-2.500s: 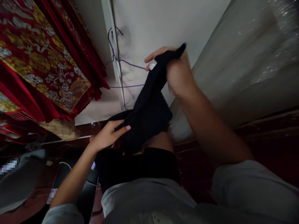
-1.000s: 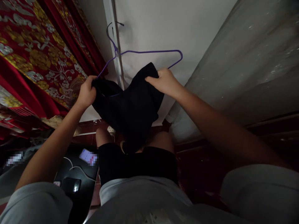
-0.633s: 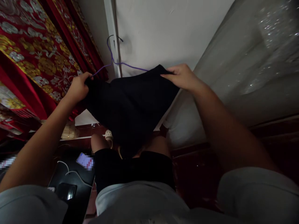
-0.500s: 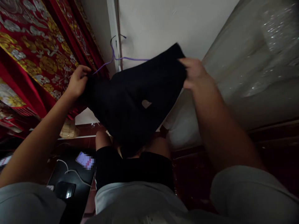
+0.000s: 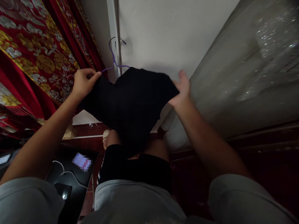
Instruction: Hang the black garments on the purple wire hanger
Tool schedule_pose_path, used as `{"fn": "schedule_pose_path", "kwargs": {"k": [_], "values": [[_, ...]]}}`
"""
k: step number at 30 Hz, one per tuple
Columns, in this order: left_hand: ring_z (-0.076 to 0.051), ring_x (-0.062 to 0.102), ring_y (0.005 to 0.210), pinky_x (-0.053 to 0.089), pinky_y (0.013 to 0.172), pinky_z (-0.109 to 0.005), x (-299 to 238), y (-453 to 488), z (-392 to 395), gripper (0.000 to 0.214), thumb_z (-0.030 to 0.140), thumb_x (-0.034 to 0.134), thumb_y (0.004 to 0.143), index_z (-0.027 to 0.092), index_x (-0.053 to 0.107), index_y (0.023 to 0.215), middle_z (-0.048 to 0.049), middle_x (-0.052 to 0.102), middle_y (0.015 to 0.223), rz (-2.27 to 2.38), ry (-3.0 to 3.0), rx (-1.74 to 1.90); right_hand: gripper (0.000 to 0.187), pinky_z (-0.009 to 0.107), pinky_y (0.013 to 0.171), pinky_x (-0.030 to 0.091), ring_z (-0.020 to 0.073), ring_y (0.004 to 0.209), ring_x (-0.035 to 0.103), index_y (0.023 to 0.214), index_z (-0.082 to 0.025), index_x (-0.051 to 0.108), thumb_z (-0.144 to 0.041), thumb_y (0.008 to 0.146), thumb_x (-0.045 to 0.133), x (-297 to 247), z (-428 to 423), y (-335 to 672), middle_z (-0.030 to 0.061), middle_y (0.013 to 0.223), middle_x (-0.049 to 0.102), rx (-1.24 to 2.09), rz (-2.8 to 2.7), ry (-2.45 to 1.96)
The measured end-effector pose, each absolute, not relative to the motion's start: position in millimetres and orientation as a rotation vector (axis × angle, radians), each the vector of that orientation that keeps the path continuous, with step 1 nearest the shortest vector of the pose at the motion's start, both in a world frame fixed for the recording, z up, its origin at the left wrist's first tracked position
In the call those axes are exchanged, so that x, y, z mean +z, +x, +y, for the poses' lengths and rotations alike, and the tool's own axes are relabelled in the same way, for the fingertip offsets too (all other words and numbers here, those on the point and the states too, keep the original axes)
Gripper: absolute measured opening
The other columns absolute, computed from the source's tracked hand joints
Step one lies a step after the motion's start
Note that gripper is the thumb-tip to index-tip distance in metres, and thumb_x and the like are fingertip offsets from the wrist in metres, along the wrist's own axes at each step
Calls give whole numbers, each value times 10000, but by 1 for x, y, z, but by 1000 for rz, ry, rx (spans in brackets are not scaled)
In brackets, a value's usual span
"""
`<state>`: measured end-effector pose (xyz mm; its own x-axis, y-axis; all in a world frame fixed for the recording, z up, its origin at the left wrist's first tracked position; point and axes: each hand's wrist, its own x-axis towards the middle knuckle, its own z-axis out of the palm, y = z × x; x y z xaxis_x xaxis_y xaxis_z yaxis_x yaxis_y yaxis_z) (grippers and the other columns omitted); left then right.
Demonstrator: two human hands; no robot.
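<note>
A black garment (image 5: 133,102) spreads between my hands, over my lap. Behind its upper edge shows a purple clothes hanger (image 5: 114,60), whose hook is up by a narrow upright frame on the wall. My left hand (image 5: 84,81) pinches the garment's left upper corner, close to the hanger's left arm. At the right end, my right hand (image 5: 181,91) is partly behind the cloth, its thumb raised and apart. Its other fingers are partly hidden and slightly blurred. Most of the hanger's arms are covered by the cloth.
A red curtain (image 5: 44,59) with gold and silver patterns hangs at left. Cloudy plastic sheeting (image 5: 233,87) covers something at right. On a black bench (image 5: 74,186) at lower left are a lit phone (image 5: 81,161), a white cable (image 5: 72,174) and a dark device (image 5: 63,190).
My right hand has moved left and down, and its thumb has lifted off the cloth. The garment's right side has dropped and bunched inward. My left hand has shifted slightly right.
</note>
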<state>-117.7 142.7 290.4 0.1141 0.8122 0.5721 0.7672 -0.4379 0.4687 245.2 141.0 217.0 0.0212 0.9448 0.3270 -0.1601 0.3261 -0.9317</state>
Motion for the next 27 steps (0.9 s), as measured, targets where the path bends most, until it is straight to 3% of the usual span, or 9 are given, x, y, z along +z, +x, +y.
{"fn": "schedule_pose_path", "kwargs": {"k": [3, 6, 9, 12, 17, 21, 23, 25, 27], "values": [[-140, 481, 865, 381, 899, -326, 289, -118, 156, 257, 457, 595, 970, 203, 622, 943, 29, 636, 843, 1725, 2372, 1206, 1043, 517, 1050, 463, 335, 1337, 578, 1424, -219, 619, -912, 767, 201, 249, 124, 245, 131, 1161, 758, 952, -1324, -866], [-135, 504, 992, 347, 972, -302, 294, -121, 170, 213, 410, 587, 968, 198, 589, 989, 41, 653, 850, 1674, 2438, 1176, 931, 502, 1075, 455, 305, 1403, 541, 1560, -304, 475, -796, 867, 94, 276, 99, 224, 84, 1188, 755, 866, -1432, -879], [-119, 508, 1069, 321, 983, -275, 300, -125, 176, 175, 375, 553, 972, 202, 577, 970, 56, 652, 775, 1588, 2460, 1139, 796, 506, 1069, 498, 319, 1388, 555, 1492, -319, 524, -779, 882, 301, 272, 84, 203, 59, 1221, 739, 1010, -1513, -793], [-114, 504, 1111, 290, 1021, -268, 305, -125, 177, 149, 333, 538, 968, 190, 575, 946, 55, 652, 784, 1642, 2433, 1054, 705, 523, 1041, 547, 344, 1331, 594, 1333, -285, 624, -742, 798, 576, 253, 91, 191, 70, 1228, 732, 1175, -1539, -683], [-103, 508, 1106, 287, 1042, -265, 312, -133, 181, 178, 364, 578, 959, 196, 554, 908, 68, 643, 787, 1702, 2419, 1033, 653, 494, 1021, 570, 313, 1306, 626, 1229, -298, 682, -791, 896, 414, 255, 113, 180, 66, 1231, 734, 1219, -1568, -743], [-99, 527, 1044, 359, 1006, -275, 311, -147, 169, 264, 413, 635, 919, 205, 518, 806, 72, 595, 673, 1615, 2488, 1066, 667, 498, 1041, 565, 328, 1250, 666, 1202, -259, 716, -597, 644, 852, 269, 106, 187, 61, 1257, 741, 1536, -1879, -449], [-116, 571, 978, 432, 943, -297, 308, -148, 154, 320, 397, 656, 882, 219, 455, 707, 49, 583, 684, 1518, 2514, 1037, 760, 495, 1024, 574, 330, 1227, 680, 1251, -244, 710, -485, 562, 921, 268, 102, 192, 83, 1265, 740, 1648, -2162, -322], [-152, 634, 937, 499, 860, -328, 303, -140, 134, 400, 382, 655, 856, 233, 357, 635, 8, 599, 761, 1393, 2513, 1004, 720, 506, 1012, 579, 327, 1219, 683, 1300, -236, 691, -471, 646, 878, 259, 102, 192, 112, 1284, 727, 1464, -2329, -404], [-210, 688, 962, 547, 839, -371, 298, -124, 113, 469, 392, 660, 844, 237, 285, 610, -34, 609, 852, 1270, 2504, 985, 685, 559, 1075, 535, 344, 1303, 629, 1388, -242, 632, -449, 756, 796, 241, 107, 182, 136, 1399, 659, 1006, -2287, -611]]}}
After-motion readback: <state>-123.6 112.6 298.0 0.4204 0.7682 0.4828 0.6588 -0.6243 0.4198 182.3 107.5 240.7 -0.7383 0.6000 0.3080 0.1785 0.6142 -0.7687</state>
